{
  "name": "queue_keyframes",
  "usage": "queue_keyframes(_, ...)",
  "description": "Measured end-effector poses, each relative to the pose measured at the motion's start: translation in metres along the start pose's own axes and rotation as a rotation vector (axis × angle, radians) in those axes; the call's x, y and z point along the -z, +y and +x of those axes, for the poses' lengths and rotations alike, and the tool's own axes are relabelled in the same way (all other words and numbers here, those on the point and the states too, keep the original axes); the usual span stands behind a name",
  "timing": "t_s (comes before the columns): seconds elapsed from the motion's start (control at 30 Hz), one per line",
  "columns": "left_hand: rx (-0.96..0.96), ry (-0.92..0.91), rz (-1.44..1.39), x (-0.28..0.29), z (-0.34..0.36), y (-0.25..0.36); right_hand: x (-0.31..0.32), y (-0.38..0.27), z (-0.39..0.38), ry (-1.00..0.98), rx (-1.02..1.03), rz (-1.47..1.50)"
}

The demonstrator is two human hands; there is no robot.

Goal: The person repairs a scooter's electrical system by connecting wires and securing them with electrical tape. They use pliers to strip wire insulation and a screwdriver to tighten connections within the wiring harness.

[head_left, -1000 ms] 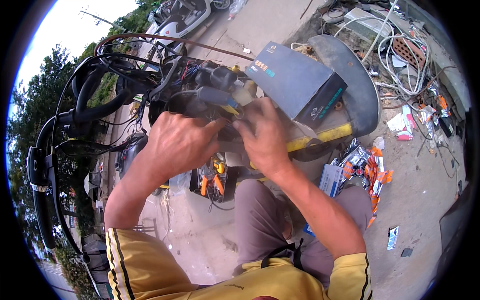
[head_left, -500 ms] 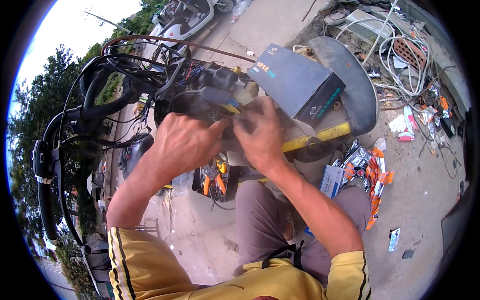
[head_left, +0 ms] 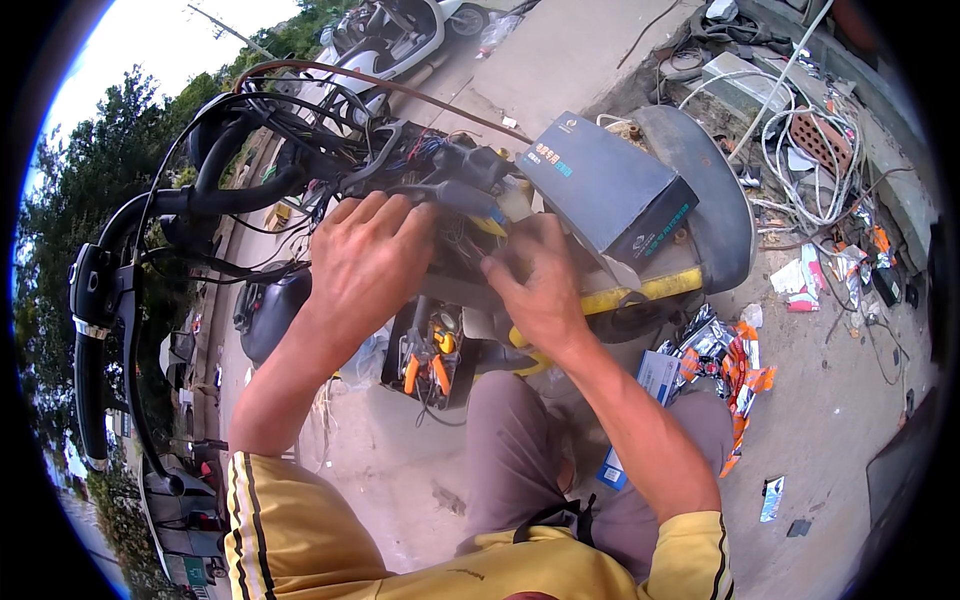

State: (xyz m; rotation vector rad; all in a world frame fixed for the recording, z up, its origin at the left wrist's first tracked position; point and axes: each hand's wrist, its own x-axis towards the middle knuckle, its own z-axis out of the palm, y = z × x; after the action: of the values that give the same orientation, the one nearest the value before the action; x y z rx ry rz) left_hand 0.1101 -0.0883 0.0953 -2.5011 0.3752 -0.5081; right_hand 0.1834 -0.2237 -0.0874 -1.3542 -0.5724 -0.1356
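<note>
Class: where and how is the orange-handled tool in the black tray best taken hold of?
Probably by both orange handles, squeezed together from above, coming from the person's side: they lie uncovered, spread apart, their ends toward the person near the rim of the black tray. The far end is hard to make out among the clutter.

From my remote seat I look onto an outdoor spot serving as a makeshift repair workshop: open sky (head_left: 130, 65) and trees (head_left: 85, 190) on one side, bare concrete ground (head_left: 400, 480) below. I see a parked white scooter (head_left: 408, 48), a handlebar (head_left: 150, 205) with exposed wiring (head_left: 425, 147) beside it, orange-handled pliers (head_left: 441, 374) in a toolbox (head_left: 456, 386), torn foil packaging (head_left: 735, 372), tangled rope (head_left: 845, 185) and a perforated brick (head_left: 820, 142).
</note>
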Motion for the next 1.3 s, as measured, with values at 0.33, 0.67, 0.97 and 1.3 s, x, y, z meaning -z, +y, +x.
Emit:
queue_keyframes(0.33,0.157,0.066,-0.183,-0.005,-0.002,-0.001,-0.001,0.005,0.002,-0.022,-0.036,0.028)
queue_keyframes(0.67,0.196,0.042,-0.197,-0.010,-0.004,-0.004,0.007,0.001,0.006,-0.109,-0.076,0.032)
queue_keyframes(0.97,0.198,0.019,-0.185,-0.012,-0.003,-0.006,0.011,0.006,0.003,-0.110,-0.081,-0.007)
queue_keyframes(1.3,0.184,0.012,-0.234,-0.008,-0.002,-0.006,0.030,0.013,0.010,-0.276,-0.247,0.241)
